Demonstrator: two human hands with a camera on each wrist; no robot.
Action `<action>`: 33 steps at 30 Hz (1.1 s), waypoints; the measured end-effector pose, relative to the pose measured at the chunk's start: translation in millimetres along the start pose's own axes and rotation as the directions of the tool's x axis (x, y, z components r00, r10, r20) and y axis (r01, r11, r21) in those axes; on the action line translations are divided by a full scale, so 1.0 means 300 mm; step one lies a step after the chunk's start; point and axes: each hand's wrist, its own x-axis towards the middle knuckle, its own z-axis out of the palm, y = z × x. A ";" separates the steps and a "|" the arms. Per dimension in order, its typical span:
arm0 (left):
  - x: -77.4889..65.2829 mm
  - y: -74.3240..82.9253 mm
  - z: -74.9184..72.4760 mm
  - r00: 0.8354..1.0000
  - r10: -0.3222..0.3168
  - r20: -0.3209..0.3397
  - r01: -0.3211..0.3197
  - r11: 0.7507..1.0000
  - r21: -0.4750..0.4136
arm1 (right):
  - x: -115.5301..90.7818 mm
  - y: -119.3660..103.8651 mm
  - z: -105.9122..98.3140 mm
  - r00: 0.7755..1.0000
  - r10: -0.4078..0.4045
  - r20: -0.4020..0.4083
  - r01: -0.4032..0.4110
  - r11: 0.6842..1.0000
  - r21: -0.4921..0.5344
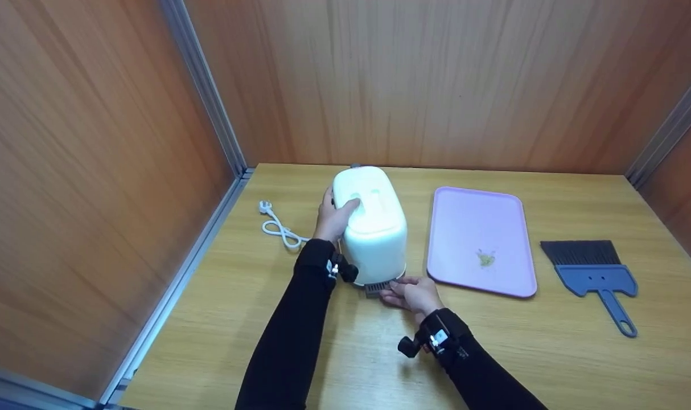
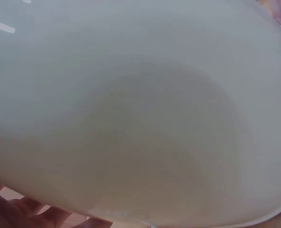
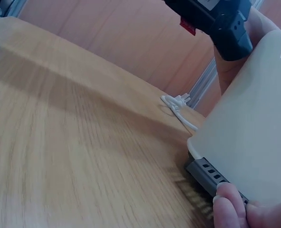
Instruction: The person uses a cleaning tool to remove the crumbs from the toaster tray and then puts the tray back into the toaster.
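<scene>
A white toaster (image 1: pixel 374 250) with a lid-like top stands on the table, tilted slightly in the head view. My left hand (image 1: pixel 332 219) grips it from the left, thumb over the top edge and fingers down the side. The toaster's wall (image 2: pixel 169 114) fills most of the left wrist view. From under its near end juts a dark grey slotted crumb tray (image 3: pixel 208 175). My right hand (image 1: pixel 414 295) pinches this tray's edge between thumb and fingers. How far the tray reaches inside is hidden.
A pink tray (image 1: pixel 476 222) with a few yellowish-green crumbs (image 1: pixel 485 258) lies right of the toaster. Farther right is a blue brush (image 1: pixel 597 279) with dark bristles. The white cord and plug (image 1: pixel 277 225) lie at the left. Wood panels (image 1: pixel 425 85) enclose the table.
</scene>
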 end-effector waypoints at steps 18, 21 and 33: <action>0.002 -0.005 0.006 1.000 0.011 0.000 -0.011 1.000 0.009 | 0.005 -0.007 -0.004 1.000 0.008 0.006 -0.008 1.000 0.026; 0.001 -0.007 0.005 1.000 0.019 0.004 -0.019 1.000 0.015 | 0.005 -0.006 -0.008 1.000 0.000 0.023 -0.001 1.000 0.031; -0.006 -0.004 0.006 1.000 0.005 0.001 -0.005 1.000 0.016 | -0.020 -0.093 -0.075 0.991 0.043 0.126 0.002 0.942 -0.336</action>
